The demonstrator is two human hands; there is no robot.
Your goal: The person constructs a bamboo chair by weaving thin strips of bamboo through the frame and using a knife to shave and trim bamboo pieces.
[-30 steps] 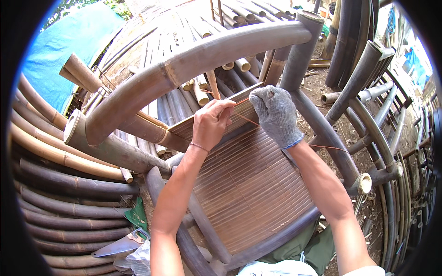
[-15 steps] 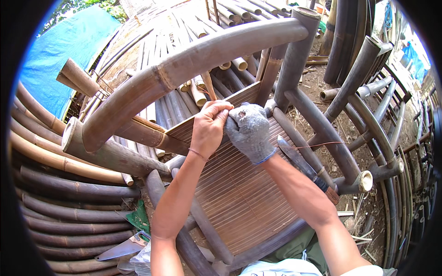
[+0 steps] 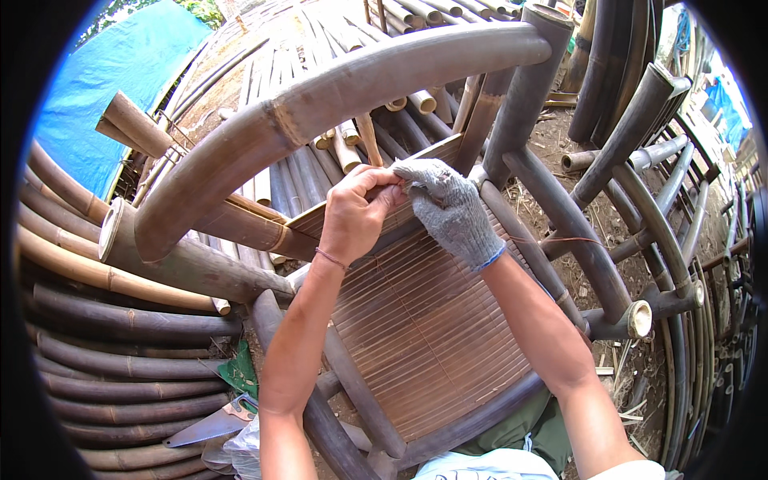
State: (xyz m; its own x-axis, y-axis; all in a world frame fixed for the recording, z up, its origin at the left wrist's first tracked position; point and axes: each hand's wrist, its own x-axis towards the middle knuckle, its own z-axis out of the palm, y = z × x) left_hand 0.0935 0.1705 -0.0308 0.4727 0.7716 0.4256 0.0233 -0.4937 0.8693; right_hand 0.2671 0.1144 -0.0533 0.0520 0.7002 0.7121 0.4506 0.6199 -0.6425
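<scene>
My bare left hand (image 3: 356,208) is closed in a pinch at the back edge of a dark bamboo chair's slatted seat (image 3: 416,328). My right hand (image 3: 452,210), in a grey knitted glove, is closed too, its fingertips meeting the left ones. Whatever lies between the fingers is too small to make out. The chair's curved top rail (image 3: 336,88) arches beyond my hands, above a flat back slat (image 3: 436,152). A thin reddish strand (image 3: 560,239) stretches out to the right of the glove. Behind the hands stands a light wooden stick (image 3: 368,138).
A handsaw (image 3: 210,424) lies at the lower left, by dark curved bamboo poles (image 3: 136,326). More poles (image 3: 300,188) are stacked beyond the chair. To the right stands another bamboo frame (image 3: 632,172). A blue tarp (image 3: 120,80) hangs at the far left.
Both hands stay together; the gloved hand has turned and shifted right, and the left hand has rolled slightly. My right forearm now covers the knife that lay on the seat's right side.
</scene>
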